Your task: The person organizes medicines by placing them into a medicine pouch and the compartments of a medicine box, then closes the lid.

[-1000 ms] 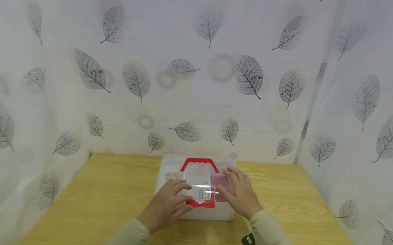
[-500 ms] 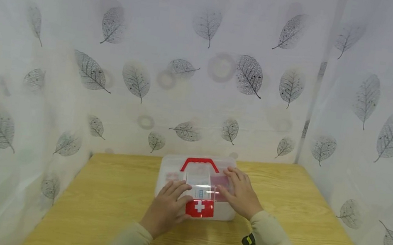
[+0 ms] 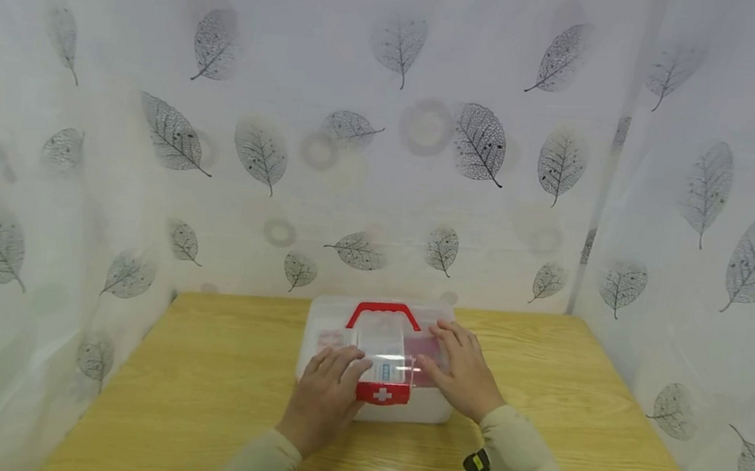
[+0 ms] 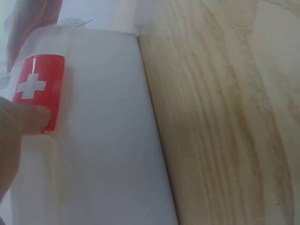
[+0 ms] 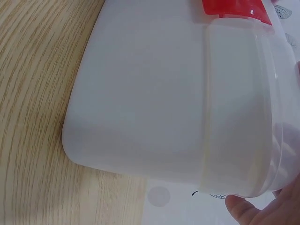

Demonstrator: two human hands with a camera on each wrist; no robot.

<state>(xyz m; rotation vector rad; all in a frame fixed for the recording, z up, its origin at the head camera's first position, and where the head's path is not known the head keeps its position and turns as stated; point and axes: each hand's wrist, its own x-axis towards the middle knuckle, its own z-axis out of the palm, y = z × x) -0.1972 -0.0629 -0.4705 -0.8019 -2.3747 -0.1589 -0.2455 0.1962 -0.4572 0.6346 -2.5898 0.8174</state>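
Observation:
A translucent white first-aid box [image 3: 426, 407] stands on the table, with a red carry handle [image 3: 387, 307] on its lid. At the front, a red latch [image 3: 382, 394] bears a white cross. My left hand [image 3: 324, 397] lies over the lid's front left, fingers loosely bent. In the left wrist view its thumb [image 4: 35, 118] touches the latch. My right hand [image 3: 467, 373] rests on the lid's right side, fingers spread. The right wrist view shows one fingertip [image 5: 239, 206] by the lid's side edge. Pinkish and white contents show dimly through the lid.
The wood-grain table [image 3: 206, 372] extends around the box. A whitish curtain [image 3: 384, 188] printed with grey leaves hangs behind and along both sides. Dark devices with yellow marks sit at both wrists.
The latch was raised, its cross unseen; it swung down to show the full cross, and now looks shallower from above. My left hand shifted slightly, its thumb moving with the latch. My right hand stayed put.

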